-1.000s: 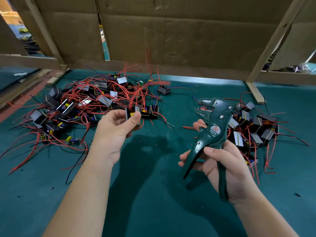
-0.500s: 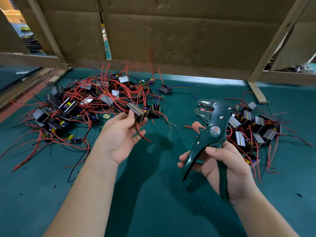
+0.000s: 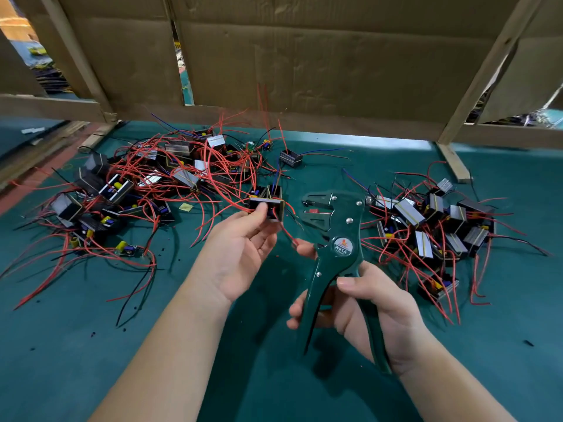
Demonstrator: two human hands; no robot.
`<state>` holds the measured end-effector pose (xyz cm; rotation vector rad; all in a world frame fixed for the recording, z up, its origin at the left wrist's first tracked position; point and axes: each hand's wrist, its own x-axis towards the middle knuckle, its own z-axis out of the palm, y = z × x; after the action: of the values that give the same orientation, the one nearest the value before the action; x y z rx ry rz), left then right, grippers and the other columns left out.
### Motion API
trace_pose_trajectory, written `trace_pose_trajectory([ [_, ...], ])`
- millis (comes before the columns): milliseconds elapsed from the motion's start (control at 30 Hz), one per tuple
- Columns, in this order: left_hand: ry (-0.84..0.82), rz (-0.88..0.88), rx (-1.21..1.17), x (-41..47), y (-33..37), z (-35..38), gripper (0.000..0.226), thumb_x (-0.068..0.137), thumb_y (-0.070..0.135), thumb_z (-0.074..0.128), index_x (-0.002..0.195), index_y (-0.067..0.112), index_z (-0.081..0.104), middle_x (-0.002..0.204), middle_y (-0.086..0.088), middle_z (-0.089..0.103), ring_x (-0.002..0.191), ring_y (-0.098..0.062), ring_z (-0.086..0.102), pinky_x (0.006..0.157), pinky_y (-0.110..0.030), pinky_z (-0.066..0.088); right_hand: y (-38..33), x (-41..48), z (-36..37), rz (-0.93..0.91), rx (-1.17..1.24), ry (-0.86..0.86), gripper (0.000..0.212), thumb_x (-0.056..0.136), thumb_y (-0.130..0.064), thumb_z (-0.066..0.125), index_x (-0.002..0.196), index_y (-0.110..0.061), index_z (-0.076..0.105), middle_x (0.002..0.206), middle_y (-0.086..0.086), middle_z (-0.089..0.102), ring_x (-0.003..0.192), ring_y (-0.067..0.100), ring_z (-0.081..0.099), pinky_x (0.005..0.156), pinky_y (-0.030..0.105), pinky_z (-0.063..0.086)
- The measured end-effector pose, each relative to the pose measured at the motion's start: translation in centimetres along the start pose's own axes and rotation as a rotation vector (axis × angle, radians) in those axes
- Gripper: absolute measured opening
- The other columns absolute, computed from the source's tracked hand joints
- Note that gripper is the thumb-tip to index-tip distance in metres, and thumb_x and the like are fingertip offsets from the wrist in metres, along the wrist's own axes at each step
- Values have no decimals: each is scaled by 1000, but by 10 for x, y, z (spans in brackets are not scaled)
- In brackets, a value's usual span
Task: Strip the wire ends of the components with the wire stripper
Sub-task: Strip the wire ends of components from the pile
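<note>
From the big pile (image 3: 146, 190) at left of frame, my left hand (image 3: 240, 251) had brought one component (image 3: 269, 207) to centre, pinched by thumb and fingers. My right hand (image 3: 374, 306) gripped the wire stripper (image 3: 338, 239) just beside it, so its red wire (image 3: 288, 234) looked ready to feed.

Behind the wire stripper (image 3: 338, 239) we lose most of the right hand (image 3: 380, 315) fingers, print under its W01A label too small for us, left of it the left hand (image 3: 240, 254) thumb covers part of the component (image 3: 272, 208), far above it red wire tips (image 3: 262, 95) blurred.

Glossy green wire stripper (image 3: 338, 248); seemingly felt table (image 3: 91, 345); matt cardboard wall (image 3: 304, 65).
</note>
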<state>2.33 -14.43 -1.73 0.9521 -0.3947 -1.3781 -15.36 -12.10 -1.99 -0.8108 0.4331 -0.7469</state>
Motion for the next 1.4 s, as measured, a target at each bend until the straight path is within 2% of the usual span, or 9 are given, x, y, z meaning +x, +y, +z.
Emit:
trace_pose_trajectory([
  [233, 160, 122, 96, 4, -3, -1, 20, 89, 5, 60, 99, 18, 48, 85, -3, 68, 75, -17, 66, 65, -21, 48, -6, -1, -3, -15, 9, -4, 71, 59, -24, 83, 119, 5, 61, 106, 34, 49, 75, 40, 64, 72, 56, 51],
  [367, 439, 721, 433, 1, -1, -7, 50, 84, 7, 61, 120, 27, 33, 128, -2, 40, 100, -8, 53, 82, -16, 44, -4, 1, -6, 12, -36, 64, 62, 62, -16, 69, 119, 7, 59, 103, 29, 57, 72, 41, 63, 70, 57, 51],
  [467, 119, 1029, 663, -3, -4, -9, 42, 84, 14, 57, 117, 34, 39, 124, 6, 49, 111, -13, 54, 92, -24, 43, -3, 2, -6, 37, -40, 58, 58, 64, -16, 65, 118, 6, 60, 101, 30, 57, 71, 41, 63, 70, 57, 52],
  [600, -275, 676, 893, -6, -14, -8, 15, 91, 35, 47, 105, 34, 51, 89, 7, 70, 88, -17, 67, 84, -44, 52, -3, 0, -6, 32, -61, 30, 52, 65, -15, 65, 114, 4, 63, 98, 31, 57, 71, 41, 64, 71, 58, 53],
  [700, -345, 554, 1051, -4, -14, -14, 9, 91, 42, 49, 92, 34, 53, 79, 12, 71, 77, -11, 68, 71, -30, 51, -4, 0, -8, 4, -41, 32, 57, 62, -15, 70, 116, 5, 63, 100, 32, 58, 71, 42, 64, 70, 57, 53],
  [833, -382, 544, 1194, -1, -8, -18, 15, 87, 42, 54, 79, 30, 59, 74, 6, 65, 65, -14, 60, 64, -32, 50, -6, 1, -12, -17, -74, 87, 60, 61, -17, 70, 117, 6, 61, 116, 25, 63, 70, 42, 63, 68, 57, 53],
  [1100, -429, 360, 1213, -3, -9, -16, 20, 82, 40, 60, 83, 22, 68, 62, 9, 59, 56, -7, 51, 56, -27, 44, -7, 2, -16, 0, -171, 161, 59, 59, -21, 68, 114, 1, 63, 101, 18, 66, 68, 40, 64, 68, 56, 53],
  [1300, -270, 495, 1016, -6, -6, -11, 16, 91, 30, 56, 76, 26, 60, 59, 14, 51, 56, -7, 45, 56, -21, 38, -12, -1, -15, -53, -82, 120, 70, 52, -22, 84, 114, 2, 63, 106, 29, 63, 70, 42, 63, 68, 56, 53],
  [1400, -247, 591, 930, -8, 1, -9, 15, 93, 32, 47, 83, 23, 55, 64, 13, 46, 58, -5, 40, 54, -17, 35, -15, -2, -17, -69, -65, 170, 53, 66, -11, 65, 117, 3, 59, 89, 30, 64, 69, 40, 62, 65, 54, 54],
])
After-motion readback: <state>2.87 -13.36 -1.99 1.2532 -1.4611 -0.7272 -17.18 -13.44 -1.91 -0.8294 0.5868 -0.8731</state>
